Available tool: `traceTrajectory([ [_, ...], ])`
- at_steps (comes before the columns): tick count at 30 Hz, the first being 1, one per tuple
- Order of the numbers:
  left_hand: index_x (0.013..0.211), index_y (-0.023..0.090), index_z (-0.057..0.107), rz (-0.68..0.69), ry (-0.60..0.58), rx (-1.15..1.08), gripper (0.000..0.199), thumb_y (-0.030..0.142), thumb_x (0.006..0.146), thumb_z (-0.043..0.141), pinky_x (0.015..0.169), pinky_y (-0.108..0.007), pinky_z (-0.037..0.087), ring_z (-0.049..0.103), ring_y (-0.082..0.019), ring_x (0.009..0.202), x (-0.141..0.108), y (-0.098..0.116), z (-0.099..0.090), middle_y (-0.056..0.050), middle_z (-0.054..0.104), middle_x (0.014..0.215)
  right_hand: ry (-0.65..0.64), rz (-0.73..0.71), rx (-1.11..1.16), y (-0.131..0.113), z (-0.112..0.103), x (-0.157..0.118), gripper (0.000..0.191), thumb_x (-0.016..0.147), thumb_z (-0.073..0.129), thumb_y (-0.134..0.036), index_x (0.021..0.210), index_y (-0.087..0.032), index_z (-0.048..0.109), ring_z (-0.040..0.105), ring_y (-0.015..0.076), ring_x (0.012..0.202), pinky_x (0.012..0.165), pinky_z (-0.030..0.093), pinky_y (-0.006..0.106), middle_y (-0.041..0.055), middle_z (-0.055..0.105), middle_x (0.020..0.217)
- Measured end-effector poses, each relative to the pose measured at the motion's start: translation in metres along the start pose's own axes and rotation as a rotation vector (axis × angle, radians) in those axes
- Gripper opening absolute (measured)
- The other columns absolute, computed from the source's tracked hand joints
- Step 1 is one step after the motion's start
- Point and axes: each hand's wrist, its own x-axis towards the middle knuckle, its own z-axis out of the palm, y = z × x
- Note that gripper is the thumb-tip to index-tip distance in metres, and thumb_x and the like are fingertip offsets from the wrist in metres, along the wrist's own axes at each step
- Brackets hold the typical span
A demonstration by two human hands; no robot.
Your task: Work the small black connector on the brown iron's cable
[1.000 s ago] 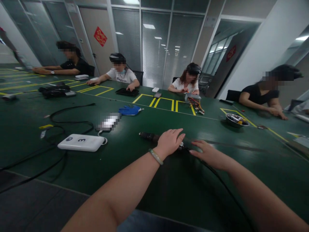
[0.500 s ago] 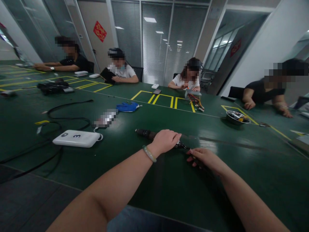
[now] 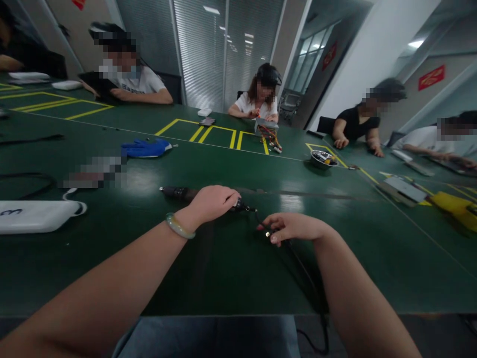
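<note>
My left hand (image 3: 215, 201), with a pale green bangle at its wrist, is closed over the body of a dark electric screwdriver (image 3: 178, 193) lying on the green table. The tool's tip points left, and its tail with a small metal ring shows past my fingers. From that tail a black cable (image 3: 304, 268) runs to the right and down over the near table edge. My right hand (image 3: 292, 227) is curled loosely around the cable just beyond the tail. A small brass-coloured piece (image 3: 267, 233) shows between its thumb and fingers; what it belongs to is unclear.
To the left are a blue glove (image 3: 145, 148), a blurred-out device (image 3: 95, 172) and a white power bank (image 3: 35, 217). Farther off stand a metal bowl of small parts (image 3: 323, 159) and a metal box with coloured wires (image 3: 266, 127). Several people sit across the table.
The view has swung right and moved closer. My right hand has slid back from the screwdriver's tail, and its grip has loosened. My left hand stays on the screwdriver.
</note>
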Motion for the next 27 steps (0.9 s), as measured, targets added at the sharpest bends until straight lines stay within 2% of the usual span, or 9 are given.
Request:
traceTrajectory([
  [3, 0.111, 0.026, 0.068, 0.019, -0.04, -0.01, 0.045, 0.047, 0.097, 0.031, 0.086, -0.034, 0.047, 0.063, -0.02, 0.097, -0.001, 0.0, -0.004, -0.003, 0.07, 0.107, 0.023, 0.006, 0.036, 0.005, -0.01, -0.006, 0.045, 0.08, 0.076, -0.043, 0.11, -0.014, 0.058, 0.062, 0.0152, 0.076, 0.053, 0.041, 0.018, 0.0061, 0.067, 0.088],
  [6, 0.118, 0.027, 0.065, 0.06, -0.086, -0.014, 0.044, 0.05, 0.094, 0.037, 0.088, -0.034, 0.046, 0.062, -0.021, 0.102, -0.003, 0.002, -0.01, -0.002, 0.068, 0.114, 0.099, -0.033, 0.108, 0.012, -0.018, -0.008, 0.039, 0.078, 0.077, -0.044, 0.096, -0.014, 0.059, 0.06, 0.0135, 0.069, 0.053, 0.044, 0.019, 0.0055, 0.066, 0.083],
  [9, 0.119, 0.027, 0.063, 0.079, -0.098, 0.003, 0.043, 0.054, 0.091, 0.042, 0.087, -0.034, 0.047, 0.062, -0.021, 0.101, -0.005, 0.006, -0.013, -0.001, 0.067, 0.115, 0.259, -0.042, 0.161, 0.018, -0.021, -0.001, 0.039, 0.075, 0.078, -0.046, 0.087, -0.014, 0.061, 0.058, 0.0122, 0.066, 0.053, 0.043, 0.019, 0.0042, 0.064, 0.078],
  [13, 0.109, 0.025, 0.064, 0.075, -0.063, 0.051, 0.04, 0.055, 0.087, 0.05, 0.078, -0.033, 0.047, 0.063, -0.02, 0.089, -0.009, 0.019, -0.012, -0.002, 0.067, 0.105, 0.56, -0.11, 0.261, 0.018, -0.012, 0.02, 0.041, 0.068, 0.082, -0.048, 0.077, -0.015, 0.061, 0.052, 0.0098, 0.058, 0.048, 0.035, 0.018, 0.0004, 0.059, 0.067],
  [16, 0.107, 0.025, 0.061, 0.107, -0.066, 0.066, 0.032, 0.049, 0.086, 0.055, 0.074, -0.03, 0.047, 0.063, -0.018, 0.085, -0.009, 0.029, -0.008, -0.002, 0.065, 0.104, 0.667, -0.21, 0.245, 0.013, 0.002, 0.034, 0.042, 0.068, 0.081, -0.052, 0.077, -0.015, 0.064, 0.047, 0.0095, 0.052, 0.047, 0.032, 0.02, -0.002, 0.055, 0.059],
  [20, 0.104, 0.025, 0.059, 0.159, -0.089, 0.09, 0.024, 0.04, 0.085, 0.06, 0.071, -0.029, 0.045, 0.062, -0.018, 0.084, -0.007, 0.035, -0.003, -0.001, 0.064, 0.102, 0.7, -0.216, 0.124, 0.005, 0.023, 0.042, 0.039, 0.07, 0.079, -0.05, 0.082, -0.014, 0.069, 0.054, 0.0126, 0.064, 0.059, 0.039, 0.023, 0.0012, 0.063, 0.072],
  [25, 0.094, 0.024, 0.059, 0.201, -0.124, 0.093, 0.012, 0.029, 0.084, 0.06, 0.066, -0.028, 0.043, 0.062, -0.017, 0.079, -0.003, 0.037, 0.004, 0.0, 0.065, 0.091, 0.501, -0.13, -0.094, 0.002, 0.042, 0.046, 0.027, 0.074, 0.078, -0.043, 0.08, -0.018, 0.072, 0.058, 0.0137, 0.07, 0.063, 0.041, 0.024, -0.0004, 0.066, 0.078],
  [27, 0.094, 0.024, 0.06, 0.191, -0.124, 0.076, 0.013, 0.031, 0.083, 0.062, 0.066, -0.028, 0.043, 0.062, -0.017, 0.079, -0.003, 0.036, 0.007, 0.0, 0.066, 0.09, 0.51, -0.115, -0.107, 0.002, 0.043, 0.047, 0.027, 0.075, 0.077, -0.044, 0.081, -0.018, 0.072, 0.058, 0.0132, 0.068, 0.061, 0.042, 0.023, -0.0004, 0.066, 0.077],
])
